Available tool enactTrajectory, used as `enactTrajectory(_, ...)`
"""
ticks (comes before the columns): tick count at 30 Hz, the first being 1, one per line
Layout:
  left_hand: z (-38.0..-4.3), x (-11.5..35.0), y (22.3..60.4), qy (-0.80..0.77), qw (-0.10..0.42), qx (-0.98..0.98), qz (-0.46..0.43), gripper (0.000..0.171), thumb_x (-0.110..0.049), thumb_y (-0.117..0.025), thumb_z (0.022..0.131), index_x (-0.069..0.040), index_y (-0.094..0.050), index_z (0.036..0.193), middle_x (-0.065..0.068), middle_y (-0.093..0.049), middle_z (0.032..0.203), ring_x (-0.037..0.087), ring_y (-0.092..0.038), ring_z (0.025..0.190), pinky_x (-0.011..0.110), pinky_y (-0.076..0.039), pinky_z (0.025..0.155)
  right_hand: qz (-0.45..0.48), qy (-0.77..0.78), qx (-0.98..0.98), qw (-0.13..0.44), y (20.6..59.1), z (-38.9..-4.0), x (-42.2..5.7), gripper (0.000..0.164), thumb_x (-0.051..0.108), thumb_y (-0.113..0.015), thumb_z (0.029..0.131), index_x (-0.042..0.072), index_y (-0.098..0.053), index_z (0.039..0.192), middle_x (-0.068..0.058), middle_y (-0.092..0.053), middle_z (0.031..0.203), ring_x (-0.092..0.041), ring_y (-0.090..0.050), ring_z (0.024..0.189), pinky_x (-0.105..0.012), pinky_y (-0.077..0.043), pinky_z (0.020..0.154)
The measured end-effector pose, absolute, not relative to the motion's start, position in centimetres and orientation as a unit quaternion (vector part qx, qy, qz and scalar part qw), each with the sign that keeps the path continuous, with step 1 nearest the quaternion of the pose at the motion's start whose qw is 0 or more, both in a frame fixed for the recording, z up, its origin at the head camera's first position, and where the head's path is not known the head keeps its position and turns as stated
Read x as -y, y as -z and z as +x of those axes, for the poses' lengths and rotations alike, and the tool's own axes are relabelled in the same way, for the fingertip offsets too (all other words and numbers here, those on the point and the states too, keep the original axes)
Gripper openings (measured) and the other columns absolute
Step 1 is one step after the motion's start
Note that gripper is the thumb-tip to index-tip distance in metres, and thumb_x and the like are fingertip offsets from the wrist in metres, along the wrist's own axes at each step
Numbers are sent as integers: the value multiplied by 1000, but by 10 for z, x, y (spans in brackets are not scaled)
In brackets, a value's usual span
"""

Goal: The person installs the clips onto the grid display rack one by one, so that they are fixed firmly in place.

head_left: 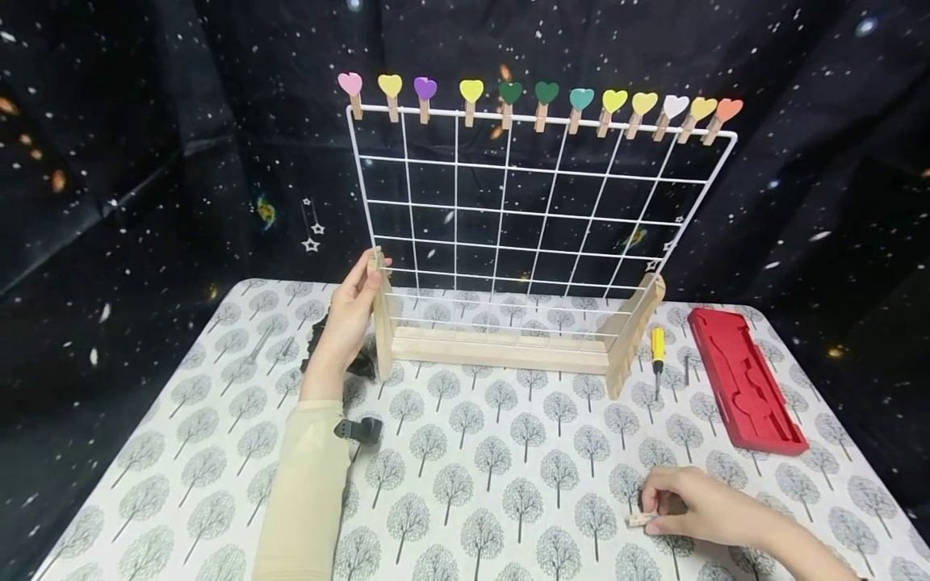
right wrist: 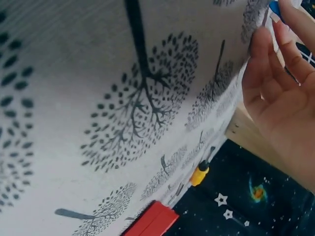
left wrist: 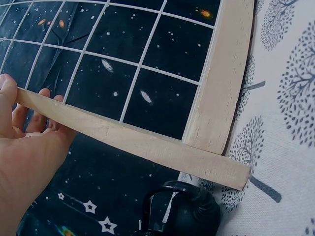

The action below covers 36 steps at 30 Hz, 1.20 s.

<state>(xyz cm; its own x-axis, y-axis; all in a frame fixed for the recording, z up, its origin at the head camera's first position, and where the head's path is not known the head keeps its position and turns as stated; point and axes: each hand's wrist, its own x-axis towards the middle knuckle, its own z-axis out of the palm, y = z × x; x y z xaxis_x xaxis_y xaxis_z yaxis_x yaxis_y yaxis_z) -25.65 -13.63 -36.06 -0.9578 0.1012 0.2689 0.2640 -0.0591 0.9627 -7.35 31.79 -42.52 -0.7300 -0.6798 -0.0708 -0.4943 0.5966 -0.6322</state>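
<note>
A white wire grid point(head_left: 508, 218) stands in a wooden stand point(head_left: 501, 351), with a row of heart-topped clothespins point(head_left: 471, 90) clipped along its top bar. With thumb and fingers my left hand point(head_left: 349, 311) grips the upper end of the stand's left wooden side piece point(left wrist: 147, 142). At the lower right, low over the tablecloth, my right hand point(head_left: 701, 508) pinches a small wooden clothespin point(head_left: 641, 520) between thumb and fingers. The right wrist view catches a bit of its blue end point(right wrist: 275, 7); the rest is mostly hidden by the fingers.
Right of the stand lie a yellow-handled screwdriver point(head_left: 657, 351), a small hex key point(head_left: 686, 369) and a red molded tray point(head_left: 748, 383). A black object point(head_left: 361, 363) sits behind my left forearm. Thin metal pieces point(head_left: 261, 343) lie at the left. A dark star-printed cloth point(head_left: 182, 161) hangs behind.
</note>
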Motion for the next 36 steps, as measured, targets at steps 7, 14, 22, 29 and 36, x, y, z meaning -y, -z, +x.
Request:
enactTrajectory(7,-258,136,361,711,59,688,-134,50,-37,-39,89,-29,-26,136,3,-39,133,16,-33,124,40,-23,105,-322,354,-864,157,417,-79,-326,11,19,-63,79,20,-57,88,10,-61,81,-3,-58,73,-20,-50,63)
enactTrajectory(14,-259,134,360,714,63,683,-137,51,-37,-39,89,-28,-25,137,5,-39,133,17,-34,124,40,-24,104,-272,334,-900,65,408,-94,-335,17,17,-63,79,19,-63,95,15,-60,81,-3,-56,71,-22,-49,60)
enactTrajectory(22,-260,134,361,717,62,681,-137,49,-36,-40,89,-30,-26,136,2,-40,133,16,-33,124,41,-23,105,-143,368,-918,30,382,-113,-333,22,25,-63,79,17,-63,100,7,-64,84,-6,-59,76,-22,-49,58)
enactTrajectory(29,-269,137,370,717,66,681,-131,48,-37,-40,89,-32,-28,135,-1,-41,132,14,-35,123,44,-22,104,-96,387,-915,-60,340,-138,-327,28,24,-59,83,14,-62,109,1,-62,103,1,-55,91,-10,-45,73)
enactTrajectory(36,-271,139,376,717,66,683,-126,47,-38,-41,88,-35,-29,133,-5,-43,130,13,-35,123,45,-23,104,-81,463,-861,-194,262,-166,-319,28,15,-59,82,5,-61,108,7,-65,94,-2,-56,90,-7,-44,74)
